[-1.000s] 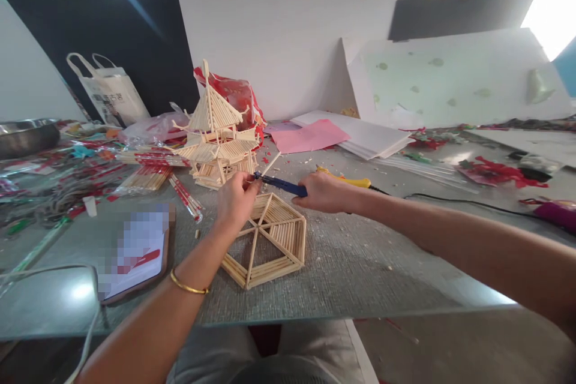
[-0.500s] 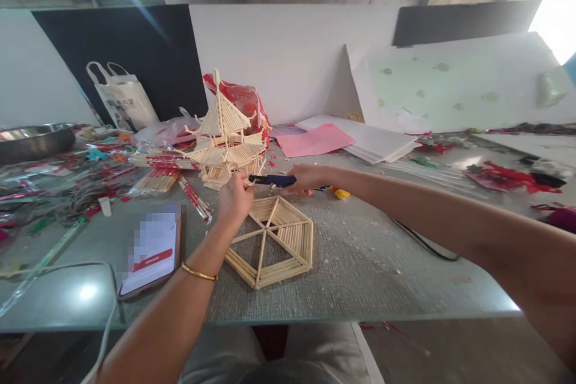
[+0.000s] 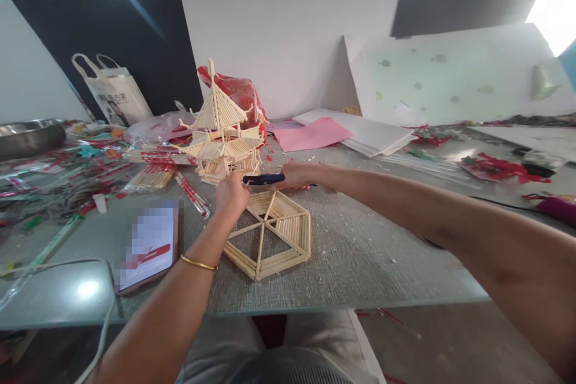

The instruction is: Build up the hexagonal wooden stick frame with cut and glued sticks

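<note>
One grey, textured table (image 3: pixel 351 276) with a glassy front edge fills most of the view. Leaning at the back left is one pale tote bag (image 3: pixel 119 96) with two handles, and at the far left edge sits one metal basin (image 3: pixel 31 139). Left of centre, towards the back, one pagoda model (image 3: pixel 219 111) made of pale sticks stands upright, with two roofs, the upper one pointed. To its right, one pink sheet (image 3: pixel 315 134) lies partly over a stack of white sheets (image 3: pixel 382 139). In front of the pagoda, one six-sided stick frame (image 3: pixel 263 222) lies flat on the table, near its front edge; six spokes meet at its middle, and its left side is partly covered by the left arm. One phone (image 3: pixel 155 252) lies to the left of that arm. Two bare hands meet just beyond the frame. The right hand (image 3: pixel 294 176) has its fingers wrapped around one dark blue tool (image 3: pixel 264 179). The left hand (image 3: pixel 231 195) is at the tool's other end, fingers bent in; their tips are hidden, so I cannot tell what they hold. One gold bangle (image 3: pixel 198 263) circles the left wrist
</note>
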`<state>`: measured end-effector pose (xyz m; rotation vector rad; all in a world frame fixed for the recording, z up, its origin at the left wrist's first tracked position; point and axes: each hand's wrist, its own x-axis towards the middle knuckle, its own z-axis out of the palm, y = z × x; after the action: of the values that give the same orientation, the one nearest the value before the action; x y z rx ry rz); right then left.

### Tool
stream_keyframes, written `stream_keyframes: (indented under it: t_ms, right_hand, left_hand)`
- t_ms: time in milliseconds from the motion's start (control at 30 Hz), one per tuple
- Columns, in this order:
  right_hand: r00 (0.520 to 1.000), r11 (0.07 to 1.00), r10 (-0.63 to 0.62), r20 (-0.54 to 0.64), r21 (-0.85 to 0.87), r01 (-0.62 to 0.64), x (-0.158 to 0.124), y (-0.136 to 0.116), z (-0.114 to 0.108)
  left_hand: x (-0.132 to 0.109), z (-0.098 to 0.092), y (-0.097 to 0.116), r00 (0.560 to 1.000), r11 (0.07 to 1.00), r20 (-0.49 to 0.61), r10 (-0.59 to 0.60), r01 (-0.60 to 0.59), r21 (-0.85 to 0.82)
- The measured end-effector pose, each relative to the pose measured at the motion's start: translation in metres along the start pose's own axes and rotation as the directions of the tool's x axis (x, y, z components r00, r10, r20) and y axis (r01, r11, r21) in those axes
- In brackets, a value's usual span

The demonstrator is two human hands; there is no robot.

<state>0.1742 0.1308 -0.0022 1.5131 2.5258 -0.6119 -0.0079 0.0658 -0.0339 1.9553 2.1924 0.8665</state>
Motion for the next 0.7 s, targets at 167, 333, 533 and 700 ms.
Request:
stream_keyframes:
  t_ms: [167, 333, 533, 700]
  right_hand:
    - [0.986, 0.981, -0.062, -0.152, -0.189, 0.032, 0.003, -0.003, -0.003]
    - [0.984, 0.950, 0.025, -0.176, -0.303, -0.079, 0.001, -0.002, -0.009]
    - [0.958, 0.928, -0.033, -0.284, -0.364, -0.076, -0.011, -0.003, 0.002]
    - [0.930, 0.915, -0.085, -0.358, -0.397, -0.069, -0.014, 0.000, 0.011]
  left_hand:
    - [0.001, -0.003, -0.001, 1.000, 1.000, -0.003, -0.006, 0.006, -0.016]
    - [-0.001, -0.013, 0.002, 0.999, 0.994, 0.016, 0.040, -0.038, -0.101]
    - [-0.007, -0.021, 0.004, 0.991, 0.966, 0.041, 0.129, -0.116, -0.230]
    - [-0.019, -0.028, 0.005, 0.980, 0.944, 0.085, 0.181, -0.149, -0.295]
